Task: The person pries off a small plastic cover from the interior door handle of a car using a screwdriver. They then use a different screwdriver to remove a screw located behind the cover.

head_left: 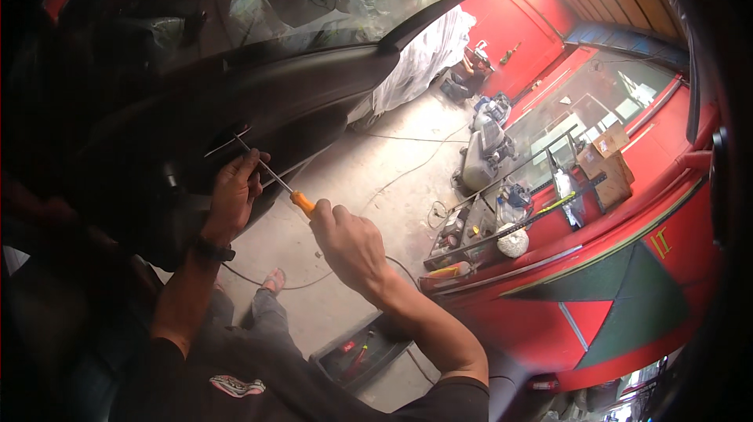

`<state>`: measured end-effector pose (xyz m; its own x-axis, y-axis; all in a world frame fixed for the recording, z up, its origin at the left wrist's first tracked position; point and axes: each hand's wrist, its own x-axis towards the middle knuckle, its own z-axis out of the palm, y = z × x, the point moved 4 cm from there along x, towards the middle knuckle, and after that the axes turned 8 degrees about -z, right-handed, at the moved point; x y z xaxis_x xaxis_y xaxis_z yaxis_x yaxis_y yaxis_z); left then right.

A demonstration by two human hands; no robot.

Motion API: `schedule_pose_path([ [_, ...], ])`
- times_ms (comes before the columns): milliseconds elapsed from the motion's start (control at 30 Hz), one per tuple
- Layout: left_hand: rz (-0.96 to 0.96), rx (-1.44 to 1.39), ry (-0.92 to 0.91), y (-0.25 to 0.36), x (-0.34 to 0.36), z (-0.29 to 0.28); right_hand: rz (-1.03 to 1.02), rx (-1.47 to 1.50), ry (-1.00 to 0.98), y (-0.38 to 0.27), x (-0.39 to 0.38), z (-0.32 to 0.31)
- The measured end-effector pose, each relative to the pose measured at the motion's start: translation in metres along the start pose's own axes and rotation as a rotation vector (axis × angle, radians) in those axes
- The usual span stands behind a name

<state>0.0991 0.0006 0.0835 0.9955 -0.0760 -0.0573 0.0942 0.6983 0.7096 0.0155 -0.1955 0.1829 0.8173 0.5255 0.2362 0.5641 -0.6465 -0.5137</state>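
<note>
A screwdriver (302,203) with an orange handle and a thin metal shaft slants up to the left. My right hand (347,240) is closed around the end of its handle. Further up, my left hand (233,191) pinches the shaft between thumb and fingers. The tip reaches the inner door handle recess (227,142), where a bright strip shows; whether it touches is hard to make out. This recess lies in the dark inside panel of a car door (314,92), much of it in deep shadow.
Below my right forearm sits a black tray (329,359) with a few tools. On the right, a cluttered rack (471,226) stands beside a red car body panel (541,336). Cables (306,286) cross the concrete floor. Far back, a vehicle lies under plastic sheeting (420,61).
</note>
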Motion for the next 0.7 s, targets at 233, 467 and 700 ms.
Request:
schedule_pose_path([
  [233, 0.019, -0.068, 0.063, -0.001, -0.002, 0.0, 0.458, 1.004, -0.035, -0.009, -0.01, 0.002],
  [467, -0.049, -0.083, 0.002, -0.005, 0.001, 0.006, -0.353, -0.811, 0.082, -0.014, -0.003, -0.006],
  [700, 0.032, -0.012, 0.009, -0.003, 0.005, 0.003, 0.337, 0.849, 0.068, -0.007, -0.005, -0.002],
])
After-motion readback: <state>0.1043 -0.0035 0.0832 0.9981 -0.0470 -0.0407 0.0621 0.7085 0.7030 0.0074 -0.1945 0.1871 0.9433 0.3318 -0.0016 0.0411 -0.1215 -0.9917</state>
